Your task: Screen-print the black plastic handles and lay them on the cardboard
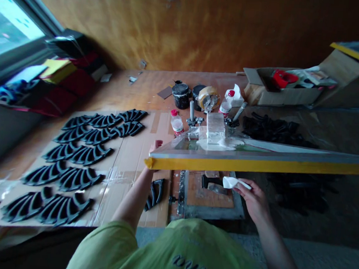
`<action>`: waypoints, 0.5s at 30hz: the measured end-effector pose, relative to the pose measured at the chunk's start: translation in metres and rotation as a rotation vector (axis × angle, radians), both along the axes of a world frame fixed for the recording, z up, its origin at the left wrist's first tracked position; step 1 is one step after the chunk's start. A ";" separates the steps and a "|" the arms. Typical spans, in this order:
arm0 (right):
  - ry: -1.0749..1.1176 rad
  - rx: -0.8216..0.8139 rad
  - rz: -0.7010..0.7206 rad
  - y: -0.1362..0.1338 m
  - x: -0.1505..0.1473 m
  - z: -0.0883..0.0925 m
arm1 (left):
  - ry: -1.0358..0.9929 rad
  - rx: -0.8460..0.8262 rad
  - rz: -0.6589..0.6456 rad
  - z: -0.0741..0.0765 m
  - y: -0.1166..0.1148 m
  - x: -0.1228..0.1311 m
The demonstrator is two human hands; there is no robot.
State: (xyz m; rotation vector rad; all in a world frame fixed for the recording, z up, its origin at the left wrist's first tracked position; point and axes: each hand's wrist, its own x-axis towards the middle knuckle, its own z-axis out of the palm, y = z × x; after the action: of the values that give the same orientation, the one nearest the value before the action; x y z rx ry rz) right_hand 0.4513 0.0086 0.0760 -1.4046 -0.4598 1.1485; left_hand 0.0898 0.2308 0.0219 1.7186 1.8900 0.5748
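Note:
My left hand (pixel 155 147) grips the near left corner of a raised screen-printing frame (pixel 258 165) with a yellow-taped edge, holding it tilted up. My right hand (pixel 253 198) is under the frame, pinched shut on a white cloth (pixel 232 182). The cloth hangs just above the orange printing base (pixel 212 197), beside a black piece (pixel 208 181) lying on it. White ink and a clear block (pixel 215 129) rest on the screen's top side. A pair of black curved parts (pixel 154 194) lies left of the base.
Several black fin-shaped parts (pixel 71 163) lie in rows on cardboard (pixel 127 159) at left. Bottles (pixel 176 122), black tubs (pixel 181 95) and a tape roll (pixel 207 97) stand behind the frame. A heap of black parts (pixel 276 129) and a cardboard box (pixel 282 91) sit at right.

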 end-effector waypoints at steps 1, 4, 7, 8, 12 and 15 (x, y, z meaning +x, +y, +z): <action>-0.011 0.000 0.006 0.001 0.000 -0.002 | 0.014 -0.014 0.011 -0.005 -0.015 -0.010; -0.085 0.005 0.025 0.007 -0.003 -0.007 | 0.115 -0.063 0.015 -0.021 -0.050 -0.028; -0.217 0.023 0.069 0.013 -0.008 -0.009 | 0.259 -0.111 -0.026 -0.032 -0.065 -0.030; -0.267 0.027 0.091 0.015 -0.010 -0.008 | 0.280 -0.121 -0.035 -0.032 -0.066 -0.029; -0.424 0.064 0.191 0.020 -0.016 0.001 | 0.262 -0.108 -0.018 -0.010 -0.076 -0.017; -0.496 0.158 0.271 0.020 -0.020 0.013 | 0.186 0.031 -0.072 0.025 -0.104 0.006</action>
State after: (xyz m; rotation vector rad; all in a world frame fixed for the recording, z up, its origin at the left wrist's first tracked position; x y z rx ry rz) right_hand 0.4315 0.0286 0.0891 -1.5154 -1.0966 0.9404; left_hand 0.0953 0.1270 0.0473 1.9098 1.9436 0.4314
